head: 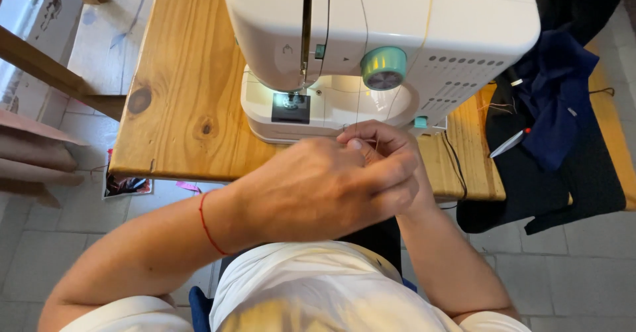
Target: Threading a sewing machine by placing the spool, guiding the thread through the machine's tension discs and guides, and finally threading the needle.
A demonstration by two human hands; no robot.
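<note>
Both hands meet just in front of the white sewing machine, at the near edge of the wooden table. The left hand, with a thin red string around its wrist, lies across the foreground with its fingers curled inward and pressed close together; the fingertips close against those of the other hand. The right hand sits partly behind it, its fingers bunched and pinched tight at the tips. A fine pale thread runs down the face of the machine, past the teal dial, and ends at this pinch, so both sets of fingertips appear to grip the thread, though the strand itself is too thin to follow inside the grasp. The pinch lies just to the right of the needle plate, which is lit, and near the front edge of the machine's base. To the right on the table lies a heap of dark blue and black fabric, well apart from the hands.
</note>
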